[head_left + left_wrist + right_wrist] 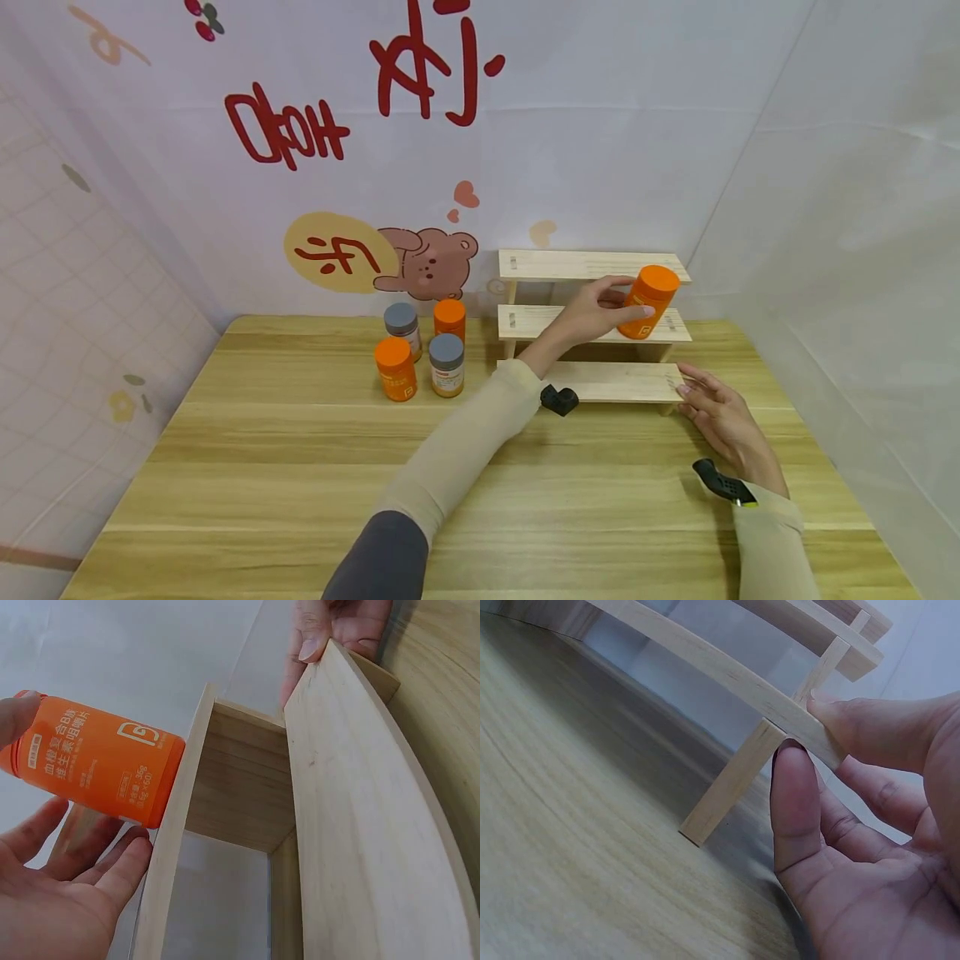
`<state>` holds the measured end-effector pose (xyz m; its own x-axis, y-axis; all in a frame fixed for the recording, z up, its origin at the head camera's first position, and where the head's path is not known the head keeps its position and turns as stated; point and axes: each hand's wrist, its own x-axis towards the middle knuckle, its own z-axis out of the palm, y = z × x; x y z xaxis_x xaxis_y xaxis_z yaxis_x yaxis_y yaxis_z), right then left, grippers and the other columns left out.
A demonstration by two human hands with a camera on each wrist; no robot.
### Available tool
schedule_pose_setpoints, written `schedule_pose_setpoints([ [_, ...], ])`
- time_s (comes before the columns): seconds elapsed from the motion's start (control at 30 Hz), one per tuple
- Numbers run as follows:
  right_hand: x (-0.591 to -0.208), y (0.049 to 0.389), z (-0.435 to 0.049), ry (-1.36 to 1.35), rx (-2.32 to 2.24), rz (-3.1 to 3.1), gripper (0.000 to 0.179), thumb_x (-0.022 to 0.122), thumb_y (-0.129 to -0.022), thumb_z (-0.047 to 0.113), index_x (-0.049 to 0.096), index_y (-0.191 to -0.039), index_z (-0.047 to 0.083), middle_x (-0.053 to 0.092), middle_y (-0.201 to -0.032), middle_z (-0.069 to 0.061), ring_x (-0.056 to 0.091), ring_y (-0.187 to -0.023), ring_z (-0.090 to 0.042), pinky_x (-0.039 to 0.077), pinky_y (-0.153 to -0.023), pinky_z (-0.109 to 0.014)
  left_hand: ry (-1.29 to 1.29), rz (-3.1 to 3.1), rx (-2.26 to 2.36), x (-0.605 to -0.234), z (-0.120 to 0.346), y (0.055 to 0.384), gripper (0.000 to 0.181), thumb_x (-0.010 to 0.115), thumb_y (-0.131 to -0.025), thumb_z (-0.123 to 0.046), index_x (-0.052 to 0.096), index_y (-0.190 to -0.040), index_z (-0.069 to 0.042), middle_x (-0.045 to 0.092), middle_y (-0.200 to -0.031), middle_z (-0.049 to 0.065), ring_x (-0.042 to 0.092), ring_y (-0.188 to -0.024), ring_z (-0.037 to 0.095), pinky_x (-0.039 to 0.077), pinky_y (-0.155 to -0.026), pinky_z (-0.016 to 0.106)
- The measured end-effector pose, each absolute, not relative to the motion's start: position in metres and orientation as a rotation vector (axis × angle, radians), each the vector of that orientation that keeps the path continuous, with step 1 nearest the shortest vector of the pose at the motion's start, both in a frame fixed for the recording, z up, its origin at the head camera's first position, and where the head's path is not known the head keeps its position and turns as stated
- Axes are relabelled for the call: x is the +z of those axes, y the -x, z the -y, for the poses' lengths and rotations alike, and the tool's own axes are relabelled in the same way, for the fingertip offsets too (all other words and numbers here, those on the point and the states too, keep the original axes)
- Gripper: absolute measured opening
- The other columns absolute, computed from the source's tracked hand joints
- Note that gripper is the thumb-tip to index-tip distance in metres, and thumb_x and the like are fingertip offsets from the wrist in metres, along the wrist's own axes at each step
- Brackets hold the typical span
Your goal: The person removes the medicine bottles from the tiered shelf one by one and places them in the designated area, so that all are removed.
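Note:
An orange supplement bottle (pixel 649 302) is held by my left hand (pixel 588 315), thumb on one side and fingers on the other. In the left wrist view the bottle (pixel 105 761) has white lettering, and its base is at the edge of the middle board. The wooden three-step shelf (pixel 592 380) stands against the back wall. My right hand (pixel 723 417) pinches the right end of its lowest board; in the right wrist view the thumb lies on top of the board (pixel 727 675) and a finger underneath, beside the leg (pixel 733 782).
Left of the shelf, two orange bottles (pixel 395 369) and two grey-capped bottles (pixel 447 367) stand grouped on the wooden table (pixel 300 483). White printed cloth (pixel 600 150) hangs behind the table and along both sides.

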<state>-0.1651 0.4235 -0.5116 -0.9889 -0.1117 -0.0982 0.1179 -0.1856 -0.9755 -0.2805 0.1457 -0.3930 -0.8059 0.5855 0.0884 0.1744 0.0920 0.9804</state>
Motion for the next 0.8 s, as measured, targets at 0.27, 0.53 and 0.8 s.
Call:
schedule_pose_setpoints([
  [0.27,-0.512,0.165,-0.424,0.002,-2.335,-1.876,0.06,0.055,-0.106,0.007,0.032,-0.161,0.009,0.06,-0.125,0.01,0.06,-0.102,-0.003,0.056,-0.084,-0.019,-0.712,-2.101,1.75,-0.389,-0.164,0.282,0.062,0.08,-0.09,-0.038,0.055,-0.146,-0.025,0.066,-0.125,-0.004,0.064,-0.11,0.008,0.056,-0.089,0.026],
  [0.53,-0.512,0.165,-0.424,0.007,-2.317,-1.888,0.059,0.055,-0.106,0.008,0.033,-0.161,0.011,0.057,-0.126,0.009,0.059,-0.102,-0.004,0.055,-0.085,-0.019,-0.721,-2.157,1.771,-0.389,-0.177,0.278,0.048,0.082,-0.088,-0.035,0.063,-0.131,-0.027,0.068,-0.112,-0.008,0.065,-0.097,0.005,0.056,-0.083,0.023],
  [0.8,-0.511,0.164,-0.424,0.004,-2.279,-1.937,0.063,0.055,-0.106,0.011,0.027,-0.162,0.008,0.05,-0.133,0.011,0.055,-0.102,-0.003,0.055,-0.085,-0.019,-0.72,-2.19,1.766,-0.387,-0.176,0.274,0.057,0.083,-0.087,-0.035,0.06,-0.139,-0.031,0.067,-0.113,-0.008,0.064,-0.098,0.005,0.056,-0.082,0.024],
])
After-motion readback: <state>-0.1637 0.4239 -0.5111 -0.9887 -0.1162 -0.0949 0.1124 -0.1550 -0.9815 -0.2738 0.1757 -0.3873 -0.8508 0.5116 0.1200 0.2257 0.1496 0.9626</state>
